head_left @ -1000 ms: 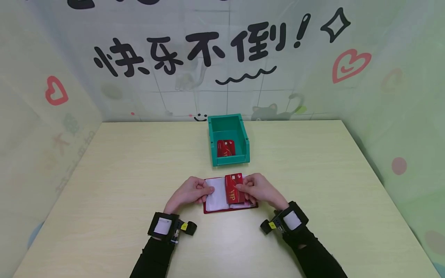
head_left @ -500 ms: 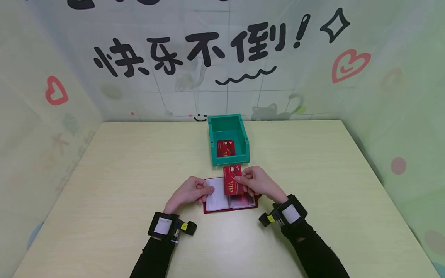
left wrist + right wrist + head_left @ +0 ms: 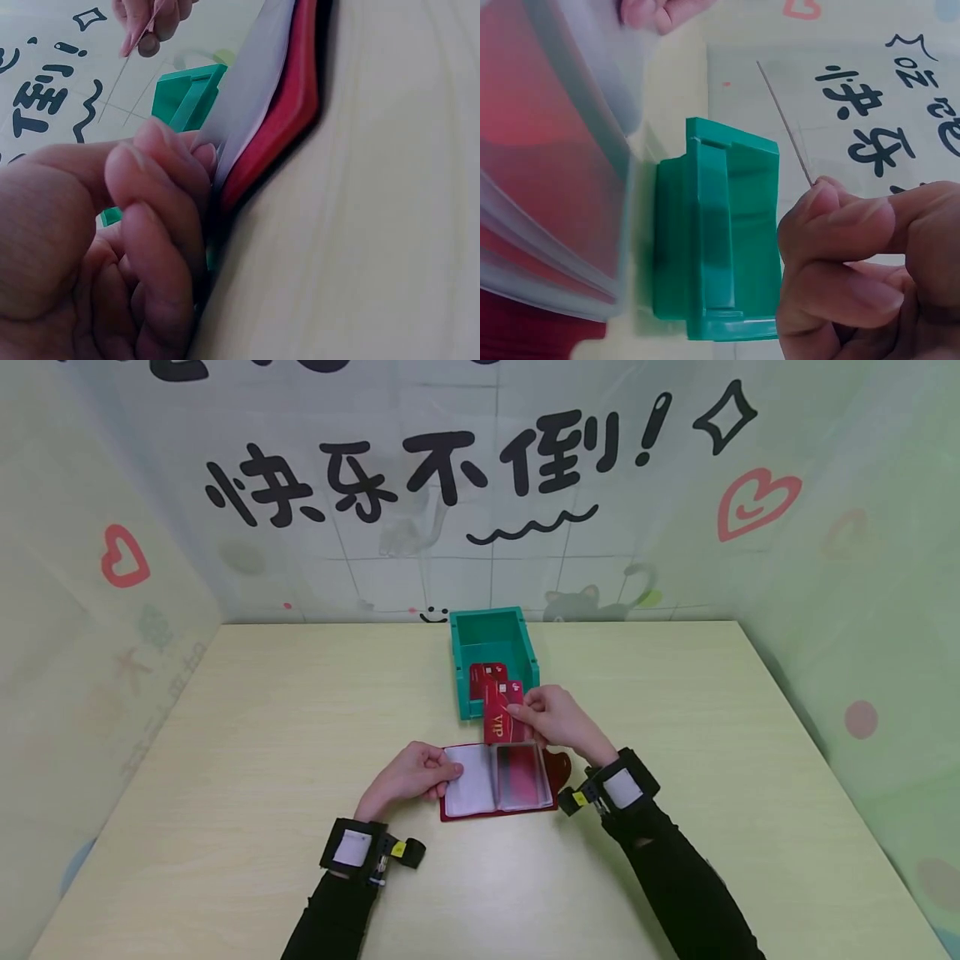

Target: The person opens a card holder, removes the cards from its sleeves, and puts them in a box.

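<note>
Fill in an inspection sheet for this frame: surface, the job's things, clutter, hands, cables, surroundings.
Surface: pale wood-look table, bare around the work.
Job's things: open red card holder lying flat with clear sleeves showing; red VIP card held just in front of the green bin; another red card lies inside the bin.
Clutter: nothing seen.
Hands: left hand holds the holder's left page at its edge; right hand pinches the VIP card. Each wrist wears a black camera band.
Cables: nothing seen.
Surroundings: printed backdrop with black characters, red hearts and a cat, wrapping round three sides.
</note>
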Motion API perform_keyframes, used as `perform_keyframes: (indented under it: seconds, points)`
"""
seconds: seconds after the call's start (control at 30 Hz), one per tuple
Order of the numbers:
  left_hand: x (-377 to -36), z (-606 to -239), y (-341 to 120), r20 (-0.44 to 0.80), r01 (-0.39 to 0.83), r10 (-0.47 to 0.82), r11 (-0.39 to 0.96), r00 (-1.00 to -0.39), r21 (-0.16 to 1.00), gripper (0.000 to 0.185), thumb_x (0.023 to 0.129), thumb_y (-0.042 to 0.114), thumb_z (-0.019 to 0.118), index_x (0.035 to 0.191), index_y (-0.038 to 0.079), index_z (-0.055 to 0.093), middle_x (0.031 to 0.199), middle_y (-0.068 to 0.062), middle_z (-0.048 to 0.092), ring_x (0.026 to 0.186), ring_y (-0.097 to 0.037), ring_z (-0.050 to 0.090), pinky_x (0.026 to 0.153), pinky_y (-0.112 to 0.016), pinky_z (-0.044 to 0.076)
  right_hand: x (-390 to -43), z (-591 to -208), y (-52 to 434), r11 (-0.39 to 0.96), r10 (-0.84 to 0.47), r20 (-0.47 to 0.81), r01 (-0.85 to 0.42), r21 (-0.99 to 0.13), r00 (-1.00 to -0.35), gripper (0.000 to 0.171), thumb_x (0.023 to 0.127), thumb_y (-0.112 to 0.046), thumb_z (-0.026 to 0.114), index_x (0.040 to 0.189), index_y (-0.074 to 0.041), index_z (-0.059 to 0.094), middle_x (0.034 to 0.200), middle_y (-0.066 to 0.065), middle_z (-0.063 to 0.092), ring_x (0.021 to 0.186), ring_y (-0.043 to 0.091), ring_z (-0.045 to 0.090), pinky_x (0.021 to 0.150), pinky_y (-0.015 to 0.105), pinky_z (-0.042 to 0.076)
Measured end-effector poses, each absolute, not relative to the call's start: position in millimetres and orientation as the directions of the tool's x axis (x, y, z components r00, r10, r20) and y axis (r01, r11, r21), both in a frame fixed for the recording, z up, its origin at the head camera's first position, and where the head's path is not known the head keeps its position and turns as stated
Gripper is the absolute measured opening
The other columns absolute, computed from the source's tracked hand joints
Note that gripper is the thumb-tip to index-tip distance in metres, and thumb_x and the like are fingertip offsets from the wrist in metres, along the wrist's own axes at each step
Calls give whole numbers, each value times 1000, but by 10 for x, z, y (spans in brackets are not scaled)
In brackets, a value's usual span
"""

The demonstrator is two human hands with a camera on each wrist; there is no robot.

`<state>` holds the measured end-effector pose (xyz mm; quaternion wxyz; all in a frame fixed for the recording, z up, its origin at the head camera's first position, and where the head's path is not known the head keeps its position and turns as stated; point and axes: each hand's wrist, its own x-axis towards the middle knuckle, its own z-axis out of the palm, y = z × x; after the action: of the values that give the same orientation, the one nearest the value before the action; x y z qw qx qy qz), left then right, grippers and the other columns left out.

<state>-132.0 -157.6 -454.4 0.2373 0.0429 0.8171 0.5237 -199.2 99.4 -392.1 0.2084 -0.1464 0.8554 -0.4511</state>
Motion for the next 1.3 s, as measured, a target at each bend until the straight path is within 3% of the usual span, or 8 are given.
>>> perform_keyframes:
  seconds: [0.3,0.47,0.67,0.8,0.87,0.97,1.17,1.3]
  points:
    - [-1322,-4556,-1579,-343,-182,318,442,-884,878,23,98,20,66,84,1,66,58,5,59,49,-8,49,51,-18,40,-2214,-3774,874,637,-374,-163,-125,-761,-913,26,103,-26,58,91,-3,54,73,14,60,51,15,49,49,22,39]
    - [-1315,-4543,-1576,-347,-189,317,437,-883,879,23,98,20,66,84,1,65,58,5,58,48,-8,48,50,-17,39,-2306,-3755,787,651,-342,-114,-147,-745,-933,24,103,-23,58,97,0,57,92,20,68,63,18,55,54,23,44]
    - [-1317,-4521,-1576,-344,-187,320,432,-883,882,23,98,19,66,84,1,65,58,5,58,48,-8,48,50,-17,40,-2414,-3729,675,666,-311,-61,-172,-726,-949,32,102,-18,59,126,2,53,108,22,67,88,29,62,70,31,54]
    - [-1319,-4519,-1576,-349,-190,322,435,-880,880,22,98,18,65,83,2,65,58,5,58,48,-8,48,50,-17,40,-2507,-3733,616,657,-300,-35,-180,-732,-953,50,101,-14,60,145,-2,39,100,22,64,82,28,59,71,32,51]
    - [-1321,-4525,-1577,-350,-190,321,437,-880,879,22,98,18,65,83,2,65,58,5,58,48,-8,48,50,-17,40,-2546,-3745,585,659,-300,-26,-188,-729,-954,51,101,-11,59,147,-3,38,96,21,62,78,25,55,67,29,46]
    - [-1323,-4534,-1577,-353,-193,321,438,-879,878,22,98,18,65,83,2,65,57,5,58,48,-7,48,50,-17,39,-2592,-3759,531,685,-303,-36,-191,-703,-952,51,101,-9,59,147,-3,39,103,23,66,80,27,57,66,29,47]
    - [-1323,-4542,-1575,-357,-199,319,436,-878,878,23,98,19,65,83,2,65,58,4,58,48,-8,48,50,-18,40,-2659,-3784,406,738,-314,-142,-147,-659,-939,48,101,-7,58,144,-3,39,134,25,59,107,35,62,84,41,60]
    - [-1319,-4542,-1574,-358,-204,322,426,-876,881,23,98,19,66,83,2,65,58,4,58,48,-8,48,50,-18,41,-2700,-3821,326,775,-310,-214,-116,-622,-926,46,101,-8,57,143,-2,38,135,25,58,109,36,63,86,42,61]
